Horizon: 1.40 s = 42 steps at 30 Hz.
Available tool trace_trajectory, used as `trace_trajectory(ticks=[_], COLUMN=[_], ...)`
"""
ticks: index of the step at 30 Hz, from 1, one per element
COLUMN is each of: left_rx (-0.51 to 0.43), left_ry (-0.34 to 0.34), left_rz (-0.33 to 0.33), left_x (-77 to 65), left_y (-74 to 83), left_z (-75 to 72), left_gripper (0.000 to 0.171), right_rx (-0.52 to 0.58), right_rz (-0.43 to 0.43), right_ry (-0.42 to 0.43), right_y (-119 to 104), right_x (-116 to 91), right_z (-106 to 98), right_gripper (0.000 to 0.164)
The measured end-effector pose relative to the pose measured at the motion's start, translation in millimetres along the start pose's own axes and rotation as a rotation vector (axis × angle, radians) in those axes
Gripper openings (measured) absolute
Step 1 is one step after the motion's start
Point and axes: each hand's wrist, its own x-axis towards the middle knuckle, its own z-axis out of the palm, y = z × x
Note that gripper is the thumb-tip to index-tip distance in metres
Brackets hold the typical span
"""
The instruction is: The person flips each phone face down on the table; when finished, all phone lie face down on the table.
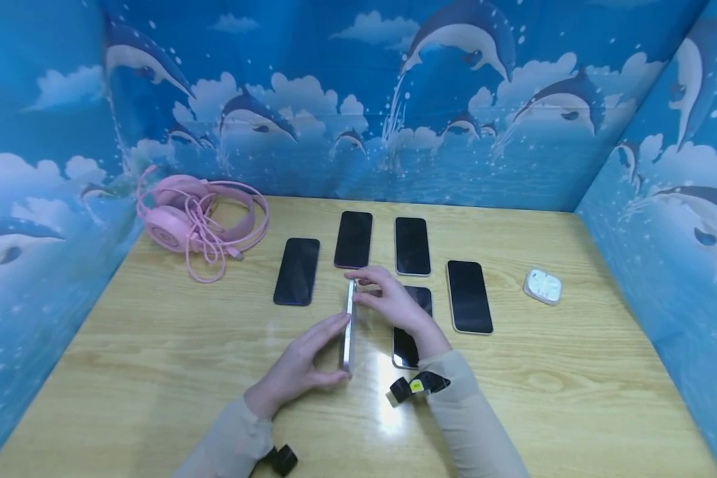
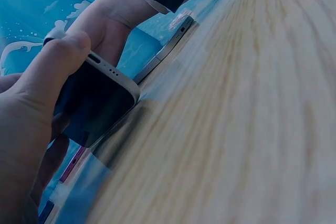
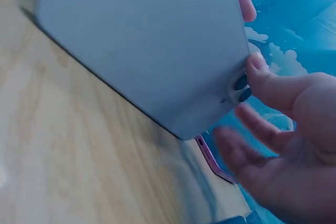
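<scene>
A smartphone (image 1: 348, 338) stands on its long edge near the table's middle, between the two hands. My left hand (image 1: 301, 362) grips it, thumb at the near end and fingers along its left side. In the left wrist view the dark screen (image 2: 97, 103) faces that hand. My right hand (image 1: 394, 305) pinches the far end; the right wrist view shows its thumb (image 3: 268, 80) beside the two camera lenses (image 3: 241, 88) on the pale back (image 3: 147, 45). Another phone (image 1: 405, 348) lies flat beneath the right wrist, partly covered.
Several more phones lie face up: one at left (image 1: 297, 272), two farther back (image 1: 354, 239) and one at right (image 1: 469, 297). Pink headphones (image 1: 167, 226) with a coiled cable sit back left. White earphones in a small case (image 1: 544, 286) lie right. Dolphin-print curtains (image 1: 311, 166) border the wooden table (image 1: 573, 385).
</scene>
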Motion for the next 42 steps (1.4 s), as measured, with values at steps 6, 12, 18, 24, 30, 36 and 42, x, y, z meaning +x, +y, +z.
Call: trace_trajectory(ticks=[6, 12, 18, 24, 30, 36, 42], left_rx=[-0.001, 0.008, 0.043, 0.145, 0.192, 0.194, 0.136], left_ry=[0.008, 0.053, 0.056, 0.060, 0.037, -0.027, -0.083], left_rz=[-0.068, -0.093, -0.125, -0.157, -0.196, -0.265, -0.356], left_x=[2.2, 3.2, 3.2, 1.6, 0.2, -0.5, -0.3], left_y=[1.0, 2.0, 1.7, 1.3, 0.8, 1.7, 3.5], left_z=[-0.7, -1.8, -2.3, -1.8, -1.6, -1.1, -1.6], left_gripper=[0.094, 0.096, 0.097, 0.093, 0.092, 0.087, 0.081], right_rx=[-0.044, -0.133, -0.170, -0.297, -0.333, -0.372, -0.390], right_rz=[0.077, 0.149, 0.157, 0.171, 0.169, 0.148, 0.152], right_ry=[-0.050, -0.053, -0.021, 0.013, 0.017, 0.017, 0.013], right_y=[-0.1, 3.2, 4.6, 3.7, 4.0, 3.5, 3.1], right_x=[2.7, 2.9, 4.0, 2.7, 3.5, 3.1, 2.3], right_z=[6.1, 9.9, 9.7, 7.4, 6.1, 6.7, 7.0], right_gripper=[0.051, 0.057, 0.058, 0.056, 0.053, 0.052, 0.052])
